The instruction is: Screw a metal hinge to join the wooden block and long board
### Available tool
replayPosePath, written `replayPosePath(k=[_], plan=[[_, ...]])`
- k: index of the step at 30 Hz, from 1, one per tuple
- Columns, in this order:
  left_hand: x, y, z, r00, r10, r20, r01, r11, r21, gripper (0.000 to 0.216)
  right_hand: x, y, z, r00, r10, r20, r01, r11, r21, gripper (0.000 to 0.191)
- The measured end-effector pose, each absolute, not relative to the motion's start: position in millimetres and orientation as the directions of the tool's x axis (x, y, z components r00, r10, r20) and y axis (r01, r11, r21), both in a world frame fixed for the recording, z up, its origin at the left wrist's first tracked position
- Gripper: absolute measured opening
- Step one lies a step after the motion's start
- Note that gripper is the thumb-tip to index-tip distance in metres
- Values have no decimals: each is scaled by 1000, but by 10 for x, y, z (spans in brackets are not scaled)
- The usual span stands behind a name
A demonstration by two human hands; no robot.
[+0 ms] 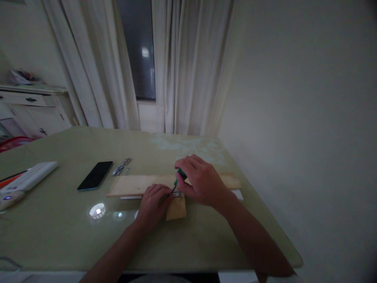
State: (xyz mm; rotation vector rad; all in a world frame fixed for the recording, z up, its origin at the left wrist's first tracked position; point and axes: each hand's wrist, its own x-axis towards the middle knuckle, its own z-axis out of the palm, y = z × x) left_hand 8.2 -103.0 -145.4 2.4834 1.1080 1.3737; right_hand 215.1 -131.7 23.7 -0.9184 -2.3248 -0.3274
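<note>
In the head view my right hand (198, 179) is closed around the green handle of a screwdriver (182, 173). Its shaft slants down to the left, its tip by a small metal hinge (176, 194). The hinge lies where a short wooden piece (176, 210) meets the near edge of a long wooden board (129, 185). My left hand (154, 202) is at that joint, its fingers drawn together by the screwdriver tip and the hinge's left end. What its fingertips pinch is too small and hidden to make out.
Left of the board lie several metal hinges (120, 167) and a black phone (96, 175). A white power strip (29, 179) is farther left on the green table (73, 232). Something white (238, 194) shows under the board's right end. A wall (318, 137) borders the table's right side.
</note>
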Motion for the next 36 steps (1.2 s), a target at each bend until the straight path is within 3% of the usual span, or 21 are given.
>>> replayPosePath(k=[6,22,30,36], plan=[[90,-1039,-1440,328,630,704,551,-733,399,15,2114,-1321,239,-577,552,602,725,685,67,12],[82,-1036,-1442,330,673,662,557,-705,439,15,2155,-1290,250,-561,588,583,747,662,52,9],[85,-1037,-1425,329,668,667,556,-708,435,15,2176,-1322,272,-543,537,645,683,730,-32,10],[93,-1040,-1438,323,653,685,560,-715,418,16,2117,-1300,214,-555,545,629,713,701,21,11]])
